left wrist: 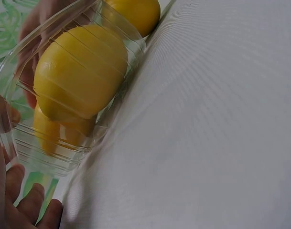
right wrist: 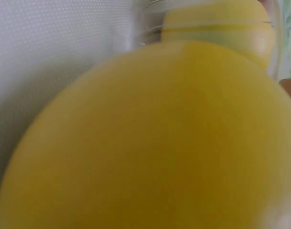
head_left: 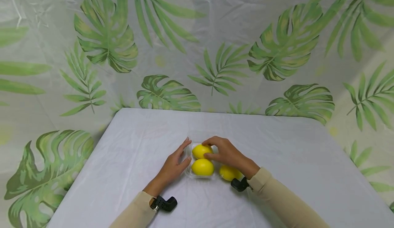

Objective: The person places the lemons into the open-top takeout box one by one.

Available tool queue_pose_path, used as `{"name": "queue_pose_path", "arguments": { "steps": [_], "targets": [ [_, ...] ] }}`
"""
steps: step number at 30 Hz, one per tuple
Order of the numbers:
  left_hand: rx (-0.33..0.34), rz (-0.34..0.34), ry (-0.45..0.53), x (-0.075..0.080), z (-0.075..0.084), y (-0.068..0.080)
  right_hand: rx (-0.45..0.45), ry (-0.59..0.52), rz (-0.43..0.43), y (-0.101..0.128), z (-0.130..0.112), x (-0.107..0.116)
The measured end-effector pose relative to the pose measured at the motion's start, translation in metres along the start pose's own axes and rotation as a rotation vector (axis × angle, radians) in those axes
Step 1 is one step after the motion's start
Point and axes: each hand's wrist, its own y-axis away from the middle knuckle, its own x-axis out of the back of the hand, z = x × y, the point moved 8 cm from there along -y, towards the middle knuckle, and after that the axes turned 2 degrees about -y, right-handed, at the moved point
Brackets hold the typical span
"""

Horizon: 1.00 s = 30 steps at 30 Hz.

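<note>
A clear plastic container [head_left: 189, 176] stands on the table with two yellow lemons in it. My right hand [head_left: 227, 152] holds the far lemon [head_left: 200, 151], thumb on its near side and fingers over its far side. The near lemon [head_left: 203, 167] lies just in front of it, also seen through the wall in the left wrist view. Against the container's left side rests my left hand [head_left: 173, 164], its fingers fairly straight and spread. A third lemon [head_left: 229, 173] lies on the table right of the container, under my right wrist; it fills most of the right wrist view.
A white cloth covers the table [head_left: 147, 128]. Behind it hangs a leaf-patterned sheet [head_left: 215, 63], which also runs down both sides. Each wrist carries a black camera, such as the left wrist camera [head_left: 166, 204].
</note>
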Motion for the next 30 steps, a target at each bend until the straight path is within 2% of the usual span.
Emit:
{"name": "queue_pose_path", "arguments": {
  "steps": [4,15,23,30],
  "targets": [
    [0.002,-0.007,-0.005,-0.001,-0.001,-0.001,0.012,0.007,0.012,0.001,-0.001,0.003],
    [0.025,-0.009,-0.001,-0.002,-0.003,-0.001,-0.023,-0.023,0.034,0.011,0.004,0.014],
    [-0.052,0.026,-0.019,0.001,0.004,0.000,-0.011,-0.022,0.059,0.022,0.008,0.024],
    [-0.034,0.015,-0.011,0.000,0.002,0.000,0.013,-0.003,0.088,0.032,0.010,0.033]
  ]
}}
